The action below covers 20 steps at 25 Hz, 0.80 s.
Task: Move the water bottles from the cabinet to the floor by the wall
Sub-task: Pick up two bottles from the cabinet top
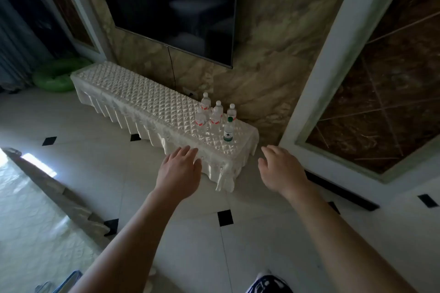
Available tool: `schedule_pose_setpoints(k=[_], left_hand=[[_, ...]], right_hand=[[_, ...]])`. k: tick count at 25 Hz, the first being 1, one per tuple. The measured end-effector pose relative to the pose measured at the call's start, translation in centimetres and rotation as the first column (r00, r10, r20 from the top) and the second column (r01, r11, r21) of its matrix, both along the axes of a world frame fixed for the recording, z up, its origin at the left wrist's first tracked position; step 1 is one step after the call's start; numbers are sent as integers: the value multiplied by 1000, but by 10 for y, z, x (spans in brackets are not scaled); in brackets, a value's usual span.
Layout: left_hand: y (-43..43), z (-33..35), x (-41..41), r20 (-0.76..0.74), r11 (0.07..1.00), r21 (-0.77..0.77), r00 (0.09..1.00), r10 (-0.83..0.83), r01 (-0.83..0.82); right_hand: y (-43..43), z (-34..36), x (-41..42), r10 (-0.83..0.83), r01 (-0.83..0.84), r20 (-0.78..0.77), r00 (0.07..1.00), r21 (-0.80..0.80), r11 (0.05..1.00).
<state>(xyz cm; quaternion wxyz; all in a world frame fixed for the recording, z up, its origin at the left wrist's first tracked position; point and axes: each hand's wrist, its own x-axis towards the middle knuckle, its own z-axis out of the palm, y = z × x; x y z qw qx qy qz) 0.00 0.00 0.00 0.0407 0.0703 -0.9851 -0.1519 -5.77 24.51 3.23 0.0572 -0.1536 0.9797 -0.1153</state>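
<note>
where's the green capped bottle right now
In the head view the clear plastic bottle with the green cap stands upright at the right end of the low cabinet's quilted white cover, nearest the person, in front of the red-labelled bottles.

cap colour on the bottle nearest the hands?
Green cap on the nearest bottle; the other caps are white. Head view.
</note>
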Motion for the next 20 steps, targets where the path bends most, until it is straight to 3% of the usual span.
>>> schedule_pose_setpoints(k=[12,20], left_hand=[[9,-9,-133,45,995,-20,995,94,-93],[26,-3,-216,56,980,-38,979,196,-195]], right_hand=[[7,-26,-152,72,-70,28,997,-69,995],[8,-20,-258,152,-151,25,988,-28,988]])
